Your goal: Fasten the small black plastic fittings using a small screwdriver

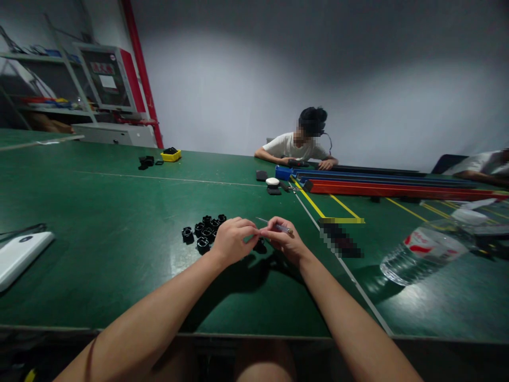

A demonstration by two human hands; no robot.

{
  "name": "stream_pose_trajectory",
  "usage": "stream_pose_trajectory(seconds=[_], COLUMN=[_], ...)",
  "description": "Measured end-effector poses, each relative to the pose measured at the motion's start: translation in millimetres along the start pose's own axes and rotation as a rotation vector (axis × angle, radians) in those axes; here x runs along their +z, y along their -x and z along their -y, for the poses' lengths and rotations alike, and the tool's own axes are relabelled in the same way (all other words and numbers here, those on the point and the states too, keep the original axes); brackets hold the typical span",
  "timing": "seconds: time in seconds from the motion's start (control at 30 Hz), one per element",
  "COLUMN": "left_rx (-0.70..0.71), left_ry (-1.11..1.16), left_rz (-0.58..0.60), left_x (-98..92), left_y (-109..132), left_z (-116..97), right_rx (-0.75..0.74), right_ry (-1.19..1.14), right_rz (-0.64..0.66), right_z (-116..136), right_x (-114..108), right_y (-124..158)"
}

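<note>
My left hand [233, 241] and my right hand [284, 240] meet above the green table [119, 223], fingertips pinched together. The right hand grips a thin pen-like tool [274, 225] with a clear body and a fine tip that points left and away. The left hand's fingers are closed on something small that I cannot make out. A small black part [260, 245] lies on the table just under the two hands. A cluster of several small black square parts [203, 231] lies just left of and beyond the left hand.
A white device [19, 255] lies at the left edge. A clear water bottle [427, 249] lies on its side at right. Long red and blue rails [397, 185] sit far right, with a person seated behind them. A yellow tray [171, 155] stands far back.
</note>
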State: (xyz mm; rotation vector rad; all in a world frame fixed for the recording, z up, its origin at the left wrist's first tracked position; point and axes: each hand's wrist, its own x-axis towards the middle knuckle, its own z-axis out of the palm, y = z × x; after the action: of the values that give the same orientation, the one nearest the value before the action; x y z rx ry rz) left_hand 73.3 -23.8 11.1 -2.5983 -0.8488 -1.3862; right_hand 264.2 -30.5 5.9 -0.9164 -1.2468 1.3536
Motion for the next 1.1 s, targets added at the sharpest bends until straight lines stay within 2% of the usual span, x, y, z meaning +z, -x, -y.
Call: stream_pose_trajectory(seconds=[0.13,0.33,0.47,0.57,0.77,1.1], left_rx=[-0.107,-0.512,-0.679,-0.714,-0.728,-0.719], left_ry=[0.009,0.182,0.3,0.343,0.419,0.465], left_rz=[0.022,-0.021,-0.085,-0.084,-0.085,-0.062], left_x=[-0.1,1.8,-0.5,-2.9,-4.4,-0.9], left_y=[1.7,3.0,-0.9,-3.4,-3.8,-2.3], left_z=[2.9,16.3,20.7,21.1,21.4,22.6], right_rx=[-0.028,-0.049,-0.037,-0.046,-0.078,-0.097], right_ry=[-0.04,-0.157,-0.19,-0.188,-0.083,-0.019], right_rz=[-0.029,-0.082,-0.084,-0.082,0.003,0.081], right_z=[1.2,3.3,4.6,5.9,9.4,11.0], right_x=[0.7,-2.2,-4.1,-3.9,-0.8,-0.3], right_y=[-1.6,-5.8,-4.8,-2.1,4.0,6.5])
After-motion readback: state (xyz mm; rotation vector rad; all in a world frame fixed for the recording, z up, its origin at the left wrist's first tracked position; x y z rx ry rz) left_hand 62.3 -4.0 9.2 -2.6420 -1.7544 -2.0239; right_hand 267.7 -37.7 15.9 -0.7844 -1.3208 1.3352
